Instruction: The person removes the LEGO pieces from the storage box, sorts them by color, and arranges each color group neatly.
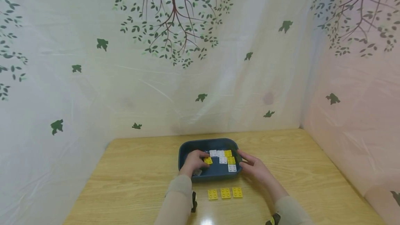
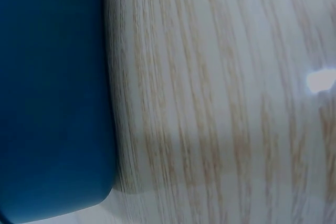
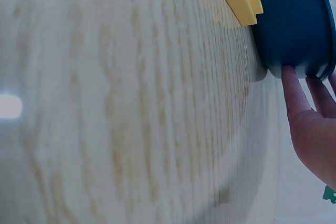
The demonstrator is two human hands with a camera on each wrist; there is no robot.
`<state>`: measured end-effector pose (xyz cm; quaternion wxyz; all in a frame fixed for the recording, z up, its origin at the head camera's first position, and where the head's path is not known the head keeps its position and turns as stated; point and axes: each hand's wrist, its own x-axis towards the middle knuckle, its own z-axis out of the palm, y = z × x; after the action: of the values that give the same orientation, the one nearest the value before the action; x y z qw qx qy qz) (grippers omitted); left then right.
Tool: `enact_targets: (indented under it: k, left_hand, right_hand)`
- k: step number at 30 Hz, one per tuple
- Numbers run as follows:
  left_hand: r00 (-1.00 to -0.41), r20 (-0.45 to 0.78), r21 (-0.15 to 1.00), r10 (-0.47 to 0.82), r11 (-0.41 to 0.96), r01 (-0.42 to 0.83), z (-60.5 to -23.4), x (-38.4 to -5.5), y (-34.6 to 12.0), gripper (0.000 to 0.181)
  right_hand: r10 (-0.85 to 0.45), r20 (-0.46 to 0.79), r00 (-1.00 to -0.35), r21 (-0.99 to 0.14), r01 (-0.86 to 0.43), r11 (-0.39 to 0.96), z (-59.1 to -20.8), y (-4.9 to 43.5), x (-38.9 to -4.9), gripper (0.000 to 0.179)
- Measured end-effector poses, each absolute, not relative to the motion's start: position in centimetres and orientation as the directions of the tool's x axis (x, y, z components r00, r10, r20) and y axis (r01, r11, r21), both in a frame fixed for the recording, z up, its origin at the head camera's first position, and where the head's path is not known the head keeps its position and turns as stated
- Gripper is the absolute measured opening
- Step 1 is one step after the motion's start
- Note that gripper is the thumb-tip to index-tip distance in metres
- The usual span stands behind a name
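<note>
Yellow brick (image 1: 208,160), in the head view, is pinched by the left hand (image 1: 194,162) inside the blue tray (image 1: 215,177), near white bricks (image 1: 223,160); the right hand (image 1: 254,167), fingers extended, touches the tray's right end. Three yellow blocks (image 1: 225,193) lie nearer on the table (image 1: 134,169). Left wrist view: tray wall beside wood grain. Right wrist view: straight fingers touch the tray.

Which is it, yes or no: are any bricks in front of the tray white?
No, the three bricks in front of the tray are all yellow.
</note>
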<state>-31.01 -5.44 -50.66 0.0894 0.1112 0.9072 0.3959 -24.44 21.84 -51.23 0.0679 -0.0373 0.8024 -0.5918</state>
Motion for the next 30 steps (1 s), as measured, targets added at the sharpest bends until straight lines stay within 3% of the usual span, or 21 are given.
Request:
enact_targets:
  k: [22, 30]
  left_hand:
    - [-0.95, -0.059, 0.706, 0.307, 0.686, 0.178, -50.31, -30.69, -5.2, 0.028]
    - [-0.948, -0.047, 0.741, 0.316, 0.647, 0.179, -50.21, -30.76, -5.41, 0.027]
  right_hand:
    - [-0.13, -0.075, -0.989, -0.951, 0.031, 0.307, -50.98, 21.61, -24.19, 0.054]
    - [-0.12, -0.073, -0.99, -0.95, 0.033, 0.312, -50.99, 21.54, -24.35, 0.054]
